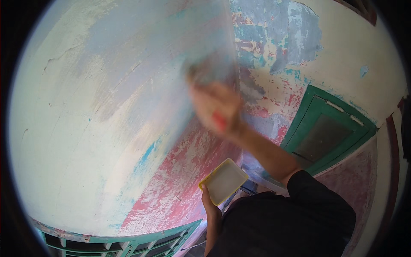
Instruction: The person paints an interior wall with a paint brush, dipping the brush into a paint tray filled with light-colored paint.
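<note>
My right hand (215, 106) is raised against the painted wall (96, 135), close to the corner. It is blurred by motion and closed around a brush-like tool (194, 72) whose outline is smeared; a red patch, perhaps its handle, shows at the palm. Low in the middle, my left hand (210, 200) holds a shallow rectangular plastic container (224, 181) with a yellow rim, its thumb over the edge. Pale grey liquid fills much of the container. Around the right hand, the wall carries streaky grey-blue, white and turquoise paint, with worn pink below.
The adjoining wall (346, 54) meets at a corner and has peeling blue and red patches. A green wooden shutter or door (327, 131) with light hinges is set in it. At lower left runs a green-framed window with bars (135, 241). Partly hidden items lie below the container.
</note>
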Tool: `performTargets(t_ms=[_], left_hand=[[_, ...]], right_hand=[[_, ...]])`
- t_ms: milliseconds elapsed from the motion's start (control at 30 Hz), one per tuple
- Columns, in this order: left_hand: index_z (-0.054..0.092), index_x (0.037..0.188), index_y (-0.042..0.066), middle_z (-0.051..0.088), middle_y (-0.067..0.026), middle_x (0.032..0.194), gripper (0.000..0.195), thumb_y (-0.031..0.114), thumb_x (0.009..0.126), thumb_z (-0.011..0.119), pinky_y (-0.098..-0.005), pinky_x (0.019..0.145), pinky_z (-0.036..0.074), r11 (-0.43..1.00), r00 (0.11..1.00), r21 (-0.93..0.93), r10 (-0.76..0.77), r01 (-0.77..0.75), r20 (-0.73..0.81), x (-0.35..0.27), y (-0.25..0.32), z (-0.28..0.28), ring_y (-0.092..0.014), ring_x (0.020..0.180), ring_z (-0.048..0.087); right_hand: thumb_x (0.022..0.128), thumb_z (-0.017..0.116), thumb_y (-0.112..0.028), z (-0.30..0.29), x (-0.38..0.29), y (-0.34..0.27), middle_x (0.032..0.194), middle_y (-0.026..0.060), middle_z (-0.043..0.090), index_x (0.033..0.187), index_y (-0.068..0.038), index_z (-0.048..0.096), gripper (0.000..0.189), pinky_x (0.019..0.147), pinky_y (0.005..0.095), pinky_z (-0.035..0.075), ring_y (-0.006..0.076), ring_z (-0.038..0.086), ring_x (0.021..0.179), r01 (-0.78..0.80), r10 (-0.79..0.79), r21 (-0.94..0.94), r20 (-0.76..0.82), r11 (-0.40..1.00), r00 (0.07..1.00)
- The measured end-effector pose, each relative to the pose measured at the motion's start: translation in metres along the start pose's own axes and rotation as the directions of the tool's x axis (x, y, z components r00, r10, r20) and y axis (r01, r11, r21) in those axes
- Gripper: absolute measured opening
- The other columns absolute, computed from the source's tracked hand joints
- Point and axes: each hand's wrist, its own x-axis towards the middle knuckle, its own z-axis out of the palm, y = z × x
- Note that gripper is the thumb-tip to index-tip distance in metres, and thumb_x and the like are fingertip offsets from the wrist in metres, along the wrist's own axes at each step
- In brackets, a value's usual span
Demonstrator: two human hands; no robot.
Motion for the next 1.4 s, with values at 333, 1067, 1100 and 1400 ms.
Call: performTargets(t_ms=[333,1067,1100,1400], left_hand=[[0.048,0.146,0.003,0.059,-0.0094,0.136,0.067,0.057,0.107,0.043,-0.0361,0.111,0.041,0.999,1.0,-0.039,0.0,0.001,0.03,0.015,-0.004,-0.001,-0.021,0.13,0.055],[0.06,0.118,-0.004,0.064,-0.0092,0.101,0.061,0.055,0.105,0.051,-0.029,0.079,0.048,1.0,1.0,0.031,0.005,-0.006,0.022,0.031,-0.011,0.032,-0.014,0.089,0.059],[0.06,0.116,-0.004,0.063,-0.0085,0.098,0.061,0.055,0.105,0.052,-0.0281,0.078,0.048,0.998,1.0,0.06,-0.001,0.0,0.006,0.03,-0.01,0.034,-0.013,0.087,0.058],[0.059,0.106,-0.004,0.059,-0.0083,0.092,0.065,0.061,0.101,0.055,-0.0274,0.068,0.045,0.986,0.999,0.169,-0.006,0.013,-0.041,0.025,-0.006,0.041,-0.013,0.082,0.054]], right_hand=[[0.086,0.078,0.001,-0.069,-0.073,-0.088,0.088,0.0092,0.07,0.109,-0.002,0.069,0.025,0.067,0.0278,0.059,0.0179,0.072,0.076,-0.583,0.433,0.327,0.43,0.744,0.793],[0.087,0.08,-0.007,-0.128,-0.114,-0.07,0.076,0.0093,0.068,0.088,0.002,0.065,0.018,0.057,0.0306,0.054,0.0193,0.069,0.064,-0.559,0.653,-0.343,0.465,0.755,0.598],[0.087,0.08,-0.008,-0.127,-0.12,-0.069,0.076,0.0104,0.068,0.089,0.002,0.066,0.017,0.057,0.0318,0.054,0.0219,0.069,0.063,-0.47,0.617,-0.401,0.478,0.787,0.625],[0.088,0.079,-0.008,-0.105,-0.134,-0.07,0.078,0.0116,0.068,0.089,0.002,0.066,0.016,0.058,0.034,0.056,0.0245,0.071,0.065,-0.504,0.63,-0.383,0.547,0.774,0.551]])
